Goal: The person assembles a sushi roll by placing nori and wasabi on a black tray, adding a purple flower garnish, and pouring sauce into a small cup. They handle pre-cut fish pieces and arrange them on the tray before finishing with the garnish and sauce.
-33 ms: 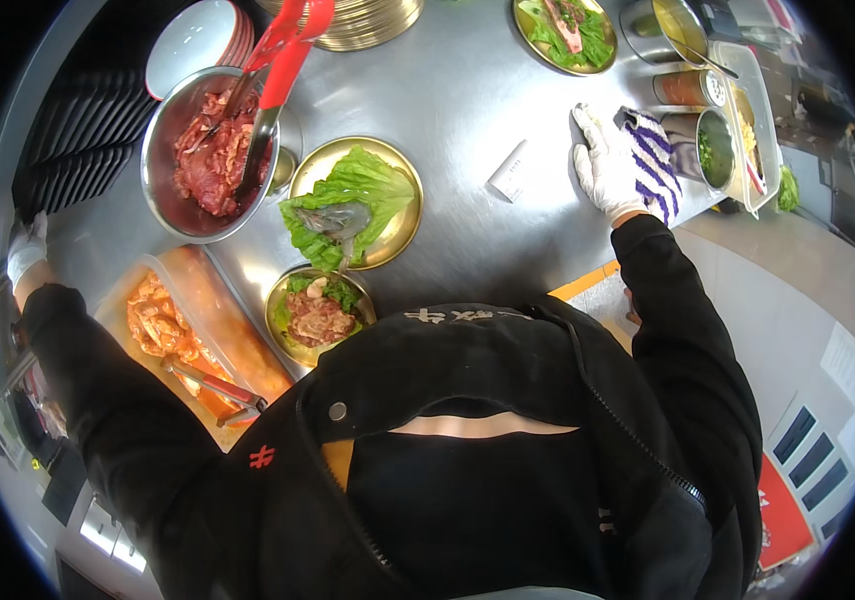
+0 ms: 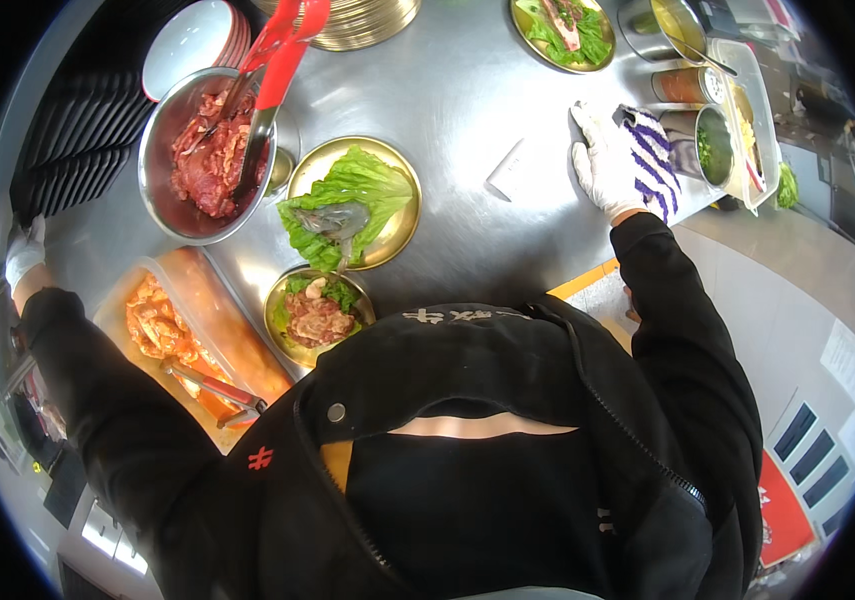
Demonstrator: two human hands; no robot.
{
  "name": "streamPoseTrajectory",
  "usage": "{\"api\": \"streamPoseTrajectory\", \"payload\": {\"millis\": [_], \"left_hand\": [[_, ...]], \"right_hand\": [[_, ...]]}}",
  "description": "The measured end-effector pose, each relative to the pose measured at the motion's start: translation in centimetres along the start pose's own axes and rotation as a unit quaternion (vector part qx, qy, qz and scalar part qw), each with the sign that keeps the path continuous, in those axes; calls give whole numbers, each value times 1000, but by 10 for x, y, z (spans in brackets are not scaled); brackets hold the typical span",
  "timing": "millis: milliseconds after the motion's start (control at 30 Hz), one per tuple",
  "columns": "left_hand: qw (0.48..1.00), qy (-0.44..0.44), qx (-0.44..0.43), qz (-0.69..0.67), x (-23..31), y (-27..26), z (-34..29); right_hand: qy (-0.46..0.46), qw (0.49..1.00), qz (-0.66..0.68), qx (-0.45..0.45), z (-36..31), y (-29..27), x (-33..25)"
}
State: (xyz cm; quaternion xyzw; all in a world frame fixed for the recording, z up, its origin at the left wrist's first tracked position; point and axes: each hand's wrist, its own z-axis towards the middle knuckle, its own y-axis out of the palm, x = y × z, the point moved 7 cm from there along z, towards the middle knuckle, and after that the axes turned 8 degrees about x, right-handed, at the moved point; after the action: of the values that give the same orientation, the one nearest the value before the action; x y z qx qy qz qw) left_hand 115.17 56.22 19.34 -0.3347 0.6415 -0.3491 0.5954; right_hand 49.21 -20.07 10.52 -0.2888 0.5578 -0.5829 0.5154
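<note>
Both of my hands wear pale gloves, and my arms are spread wide. My right hand lies flat on the steel table, fingers stretched out, along the edge of a purple-and-white striped cloth. At the far left, my left hand rests by the table's edge below a stack of black trays; its fingers, small and partly hidden near the rim, look extended. Neither hand visibly holds anything. Between them, a gold plate bears lettuce with grey shrimp. A small white packet lies left of my right hand.
A steel bowl of raw meat holds red-handled tongs. Nearer stand a container of marinated meat with tongs and a small plate of meat and greens. Gold plates, a lettuce dish and seasoning containers stand farther back.
</note>
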Motion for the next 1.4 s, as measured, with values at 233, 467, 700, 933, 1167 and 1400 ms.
{"api": "streamPoseTrajectory", "payload": {"millis": [233, 467, 700, 933, 1167, 1400], "left_hand": [[992, 26, 25, 124, 3, -28, -8], [994, 6, 79, 79, 16, -56, -45], [985, -84, 116, -91, 14, -95, -120], [315, -247, 114, -909, -13, -31, -173], [301, -260, 139, -907, -72, -23, -344], [78, -307, 284, -905, -41, -66, -694]], "right_hand": [[71, 996, 39, -26, 5, -6, -1], [55, 998, 35, -16, 4, -2, 0], [48, 984, -151, -84, 30, -57, -36], [21, 998, 9, 61, 22, -35, -25], [-97, 994, 16, 47, -14, 8, 15], [-31, 968, 250, 6, -5, -17, 8]]}}
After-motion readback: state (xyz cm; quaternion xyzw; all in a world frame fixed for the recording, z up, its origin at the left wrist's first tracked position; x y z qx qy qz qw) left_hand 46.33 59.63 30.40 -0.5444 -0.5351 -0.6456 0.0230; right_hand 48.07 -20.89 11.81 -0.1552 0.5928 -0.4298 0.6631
